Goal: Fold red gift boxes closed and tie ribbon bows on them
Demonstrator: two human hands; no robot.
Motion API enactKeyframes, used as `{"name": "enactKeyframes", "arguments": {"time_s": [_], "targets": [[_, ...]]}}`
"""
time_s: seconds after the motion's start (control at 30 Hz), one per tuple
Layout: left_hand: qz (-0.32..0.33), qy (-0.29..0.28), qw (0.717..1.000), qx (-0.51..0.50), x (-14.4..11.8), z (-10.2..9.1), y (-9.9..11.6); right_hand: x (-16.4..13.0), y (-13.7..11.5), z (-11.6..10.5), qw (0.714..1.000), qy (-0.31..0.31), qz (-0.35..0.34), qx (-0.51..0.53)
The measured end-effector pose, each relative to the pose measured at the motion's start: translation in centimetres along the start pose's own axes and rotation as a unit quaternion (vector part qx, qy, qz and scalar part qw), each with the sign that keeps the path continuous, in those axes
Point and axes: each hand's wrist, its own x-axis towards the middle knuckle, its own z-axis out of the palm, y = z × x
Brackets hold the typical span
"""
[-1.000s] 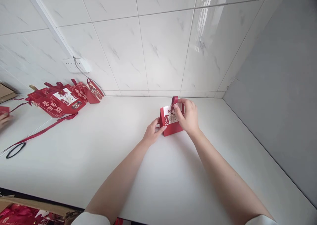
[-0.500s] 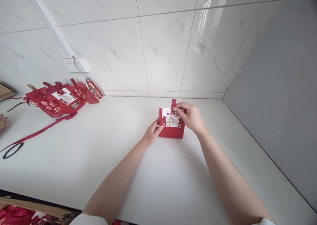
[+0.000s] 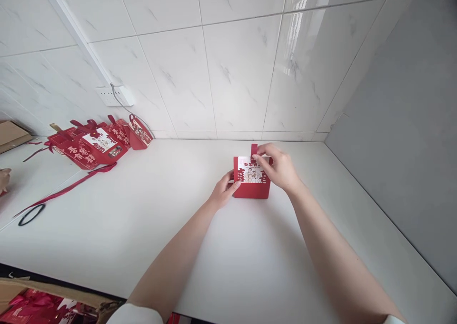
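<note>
A red gift box (image 3: 252,191) with a white printed card front stands upright on the table. The card carries red characters and a drawn couple. My left hand (image 3: 224,191) is closed round the box's left edge, thumb in front and fingers behind. A red ribbon loop (image 3: 254,149) rises from the top of the box. At the base of this loop, my right hand (image 3: 280,166) pinches the ribbon between thumb and forefinger. Its other fingers are curled and partly hide the box's upper right corner.
Several red gift boxes (image 3: 85,145) cluster by the wall at left, near a socket (image 3: 114,96). A long red ribbon (image 3: 69,189) and a black ring (image 3: 32,215) lie on the white table (image 3: 135,229). Another person's hand (image 3: 4,178) shows at the left edge. Below stands a carton (image 3: 71,290) of red items.
The view has shifted slightly, so most things appear a little further right. Both my hands keep their places on the box and ribbon. A bit of red now shows under the other person's hand.
</note>
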Motion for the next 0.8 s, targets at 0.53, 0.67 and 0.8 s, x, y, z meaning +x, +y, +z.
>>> {"name": "enactKeyframes", "arguments": {"time_s": [0.53,0.67,0.8], "targets": [[0.005,0.003,0.999,0.035,0.0,0.0,-0.2,-0.1,-0.8,-0.3,0.980,-0.062,-0.123,-0.143],[0.003,-0.001,0.999,0.040,0.0,-0.1,-0.1,0.0,-0.5,-0.5,0.983,-0.080,-0.117,-0.116],[-0.008,-0.001,0.999,0.042,0.1,-0.2,-0.2,0.2,-0.9,-1.7,0.993,-0.063,-0.097,-0.002]]}}
